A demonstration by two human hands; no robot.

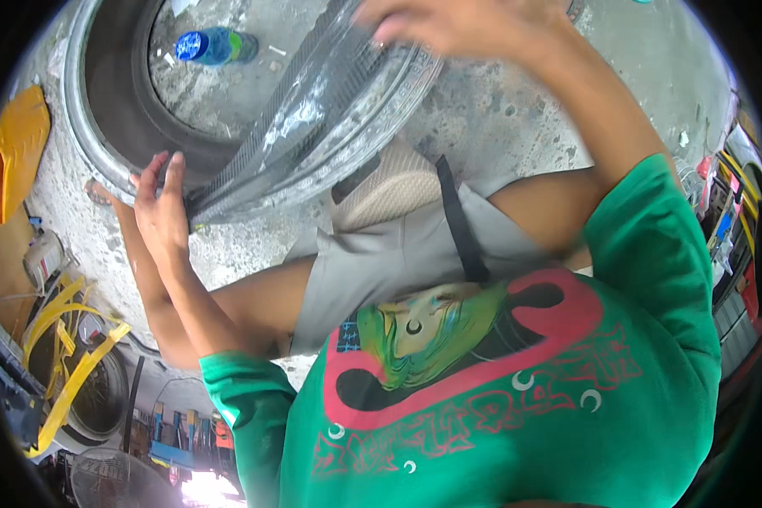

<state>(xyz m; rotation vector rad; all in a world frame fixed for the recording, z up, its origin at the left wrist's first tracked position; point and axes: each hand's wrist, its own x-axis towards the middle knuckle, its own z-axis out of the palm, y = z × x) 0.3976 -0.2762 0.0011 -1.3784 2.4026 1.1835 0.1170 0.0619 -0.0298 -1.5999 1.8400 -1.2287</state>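
Observation:
A large grey tyre point(80, 127) stands in front of me, its tread and inner wall dusty. Along its near side runs a dark, glossy sheet point(305, 110) with a fine woven pattern, bowed into a long strip. At the strip's lower left end, my left hand point(162, 207) rests against the sheet and tyre edge, fingers stretched upward and apart. Over the upper right part of the strip is my right hand point(440, 25), blurred by motion, its fingers extended and spread; whether they touch the sheet is unclear.
A blue-capped bottle point(216, 46) lies on the concrete floor within the tyre's ring. A yellow-orange plastic piece point(21, 148) sits at far left. Yellow straps point(63, 372) and a wheel point(97, 394) are at lower left. Tools point(173, 440) line the lower edge; clutter point(737, 212) fills the right.

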